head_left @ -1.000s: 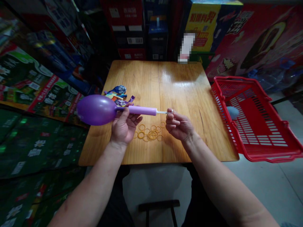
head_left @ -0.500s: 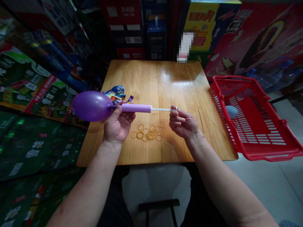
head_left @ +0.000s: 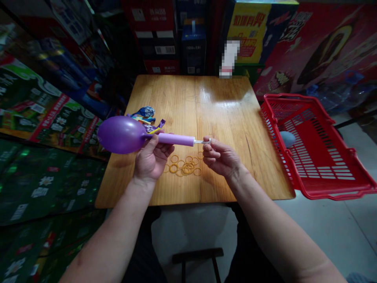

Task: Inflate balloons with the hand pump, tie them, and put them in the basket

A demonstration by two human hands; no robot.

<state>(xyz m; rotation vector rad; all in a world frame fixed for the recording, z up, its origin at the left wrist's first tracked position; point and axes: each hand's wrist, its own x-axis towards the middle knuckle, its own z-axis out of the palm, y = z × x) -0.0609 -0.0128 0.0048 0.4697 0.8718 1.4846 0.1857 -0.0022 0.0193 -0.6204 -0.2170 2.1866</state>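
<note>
Above a wooden table [head_left: 171, 94], the left hand [head_left: 151, 159] grips a lilac pump [head_left: 176, 139] where a swollen purple balloon [head_left: 121, 135] meets its end. The right hand [head_left: 222, 159] has fingers closed on the plunger [head_left: 199, 142]. Inflating seems underway; the next push likely calls for a steady grip

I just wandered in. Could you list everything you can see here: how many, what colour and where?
wooden table: one, light brown, centre
hand pump: one, lilac with pale rod, above table
inflated balloon: one, purple, on pump's left end
limp balloons: several, mixed colours, table's left side
rubber bands: over ten, yellowish, nearer part of table
basket: one, red, right of table
rounded object: one, pale blue, in basket
boxes: several, red, blue, yellow, behind table
packages: several, mostly green, left
stool-like frame: one, dark, bottom centre
left hand: one, bare, gripping pump near balloon
right hand: one, bare, at rod's end
</note>
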